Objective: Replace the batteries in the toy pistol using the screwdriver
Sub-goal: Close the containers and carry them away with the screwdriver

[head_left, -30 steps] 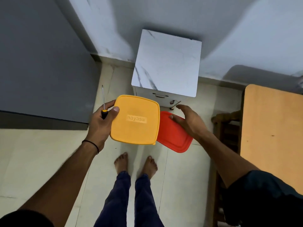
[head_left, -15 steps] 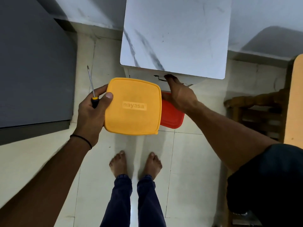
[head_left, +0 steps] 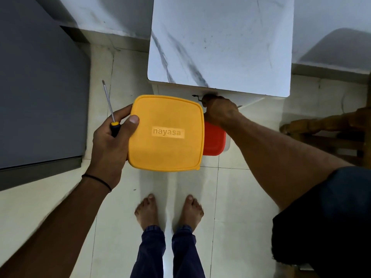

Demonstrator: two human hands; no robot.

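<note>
We stand barefoot on a pale tiled floor (head_left: 230,197). A grey slab (head_left: 40,87) fills the frame from 8 to 11 o'clock, and a white marble-topped cabinet (head_left: 220,47) sits at 12 to 1 o'clock. A wooden chair (head_left: 325,125) pokes in at 3 o'clock. At centre our left hand (head_left: 109,145) holds a yellow box (head_left: 166,149) flat, lid up and marked "nayasa", with the thumb pressed on the lid's 9 o'clock edge. A red box (head_left: 213,141) peeks from under it at 3 o'clock; we cannot tell what carries it. Our right hand (head_left: 219,111) is at the cabinet's front just under the top, fingers curled, seemingly round a dark drawer handle (head_left: 195,96) — the knuckles hide the grip. The screwdriver (head_left: 115,129) is gripped in the same left hand beside the yellow box — black-and-yellow handle in the palm, shaft pointing to 11 o'clock. A thin black cord (head_left: 98,179) rings the left wrist
</note>
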